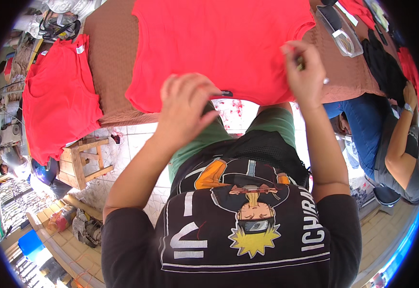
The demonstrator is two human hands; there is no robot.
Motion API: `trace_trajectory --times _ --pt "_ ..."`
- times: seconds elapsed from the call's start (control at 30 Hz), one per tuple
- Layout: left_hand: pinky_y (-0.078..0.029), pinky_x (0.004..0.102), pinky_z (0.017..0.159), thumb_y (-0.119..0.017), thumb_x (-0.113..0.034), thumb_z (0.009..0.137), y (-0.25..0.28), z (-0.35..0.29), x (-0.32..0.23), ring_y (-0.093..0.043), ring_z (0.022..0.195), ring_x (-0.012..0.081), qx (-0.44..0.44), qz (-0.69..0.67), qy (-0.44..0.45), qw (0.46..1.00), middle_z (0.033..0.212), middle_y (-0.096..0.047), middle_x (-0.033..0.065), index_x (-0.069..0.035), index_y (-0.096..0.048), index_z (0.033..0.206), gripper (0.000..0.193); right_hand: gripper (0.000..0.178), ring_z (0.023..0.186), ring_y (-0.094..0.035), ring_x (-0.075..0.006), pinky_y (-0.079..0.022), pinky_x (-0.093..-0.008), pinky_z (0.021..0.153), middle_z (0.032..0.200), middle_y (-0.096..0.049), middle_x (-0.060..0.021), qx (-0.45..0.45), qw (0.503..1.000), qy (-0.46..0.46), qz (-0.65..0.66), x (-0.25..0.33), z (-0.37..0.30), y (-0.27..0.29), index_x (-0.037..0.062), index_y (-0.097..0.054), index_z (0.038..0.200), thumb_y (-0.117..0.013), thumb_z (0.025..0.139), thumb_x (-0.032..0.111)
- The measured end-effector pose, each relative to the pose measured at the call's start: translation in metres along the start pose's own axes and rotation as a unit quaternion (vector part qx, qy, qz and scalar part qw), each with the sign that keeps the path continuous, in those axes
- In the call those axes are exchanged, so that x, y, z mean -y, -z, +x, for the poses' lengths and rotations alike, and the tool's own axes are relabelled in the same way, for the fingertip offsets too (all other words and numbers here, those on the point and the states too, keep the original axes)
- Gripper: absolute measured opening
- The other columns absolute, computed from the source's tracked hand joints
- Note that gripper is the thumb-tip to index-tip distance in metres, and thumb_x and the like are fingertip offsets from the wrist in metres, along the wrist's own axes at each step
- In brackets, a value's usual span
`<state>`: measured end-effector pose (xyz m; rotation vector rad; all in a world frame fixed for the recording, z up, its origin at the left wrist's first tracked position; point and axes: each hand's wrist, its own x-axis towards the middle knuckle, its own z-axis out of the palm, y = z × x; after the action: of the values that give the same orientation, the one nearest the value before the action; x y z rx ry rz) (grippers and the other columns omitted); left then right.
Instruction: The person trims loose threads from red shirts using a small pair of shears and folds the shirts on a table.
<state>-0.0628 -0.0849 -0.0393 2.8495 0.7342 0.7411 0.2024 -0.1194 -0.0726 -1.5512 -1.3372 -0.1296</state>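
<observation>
A red sleeveless top lies spread flat on the brown cloth-covered table, its near edge toward me. A small black label shows at that edge. My left hand rests over the near edge, thumb apart from the fingers, the index finger reaching to the label. Above the top's right side, my right hand is closed, fingers curled round a small dark thing that I cannot make out. A pale tip sticks out beside that hand.
Another red top hangs over the table's left end, above a wooden stool. At the right lies a clear case with small items, by black cloth. A co-worker's arm reaches in there. The brown table cover shows between the tops.
</observation>
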Motion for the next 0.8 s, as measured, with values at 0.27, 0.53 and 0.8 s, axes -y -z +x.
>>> trace_trajectory --times 0.27,0.53,0.8 --pt "-0.047 0.0382 0.076 -0.064 -0.003 0.069 0.036 0.037 0.011 -0.058 0.085 0.027 -0.108 -0.096 0.105 0.984 0.086 -0.059 0.0091 -0.008 -0.059 0.087 0.019 0.05 0.079 -0.064 -0.0282 -0.054 -0.0366 0.063 0.106 -0.058 -0.0088 0.236 0.966 0.071 -0.083 0.075 -0.023 -0.012 0.0119 -0.056 0.113 -0.072 0.066 0.007" --pt "-0.046 0.0262 0.081 -0.045 0.015 0.073 0.1 0.033 0.084 -0.06 0.092 0.0145 -0.16 -0.177 0.208 0.949 0.095 -0.063 0.0057 -0.004 -0.061 0.095 0.034 0.028 0.082 -0.066 -0.0218 -0.051 -0.0293 0.075 0.095 -0.065 -0.0118 0.16 0.983 0.017 -0.082 0.067 0.072 0.109 0.0028 -0.06 0.101 -0.066 0.074 0.0" --pt "-0.046 0.0217 0.074 -0.06 -0.006 0.088 0.164 0.04 0.043 -0.058 0.081 0.0066 -0.05 -0.443 0.204 0.871 0.09 -0.064 0.0012 0.0 -0.062 0.102 0.016 0.019 0.075 -0.054 -0.0122 -0.043 -0.0258 0.07 0.076 -0.058 -0.0047 0.435 0.9 -0.029 -0.014 0.115 0.119 0.209 -0.0049 -0.057 0.09 -0.068 0.078 0.005"
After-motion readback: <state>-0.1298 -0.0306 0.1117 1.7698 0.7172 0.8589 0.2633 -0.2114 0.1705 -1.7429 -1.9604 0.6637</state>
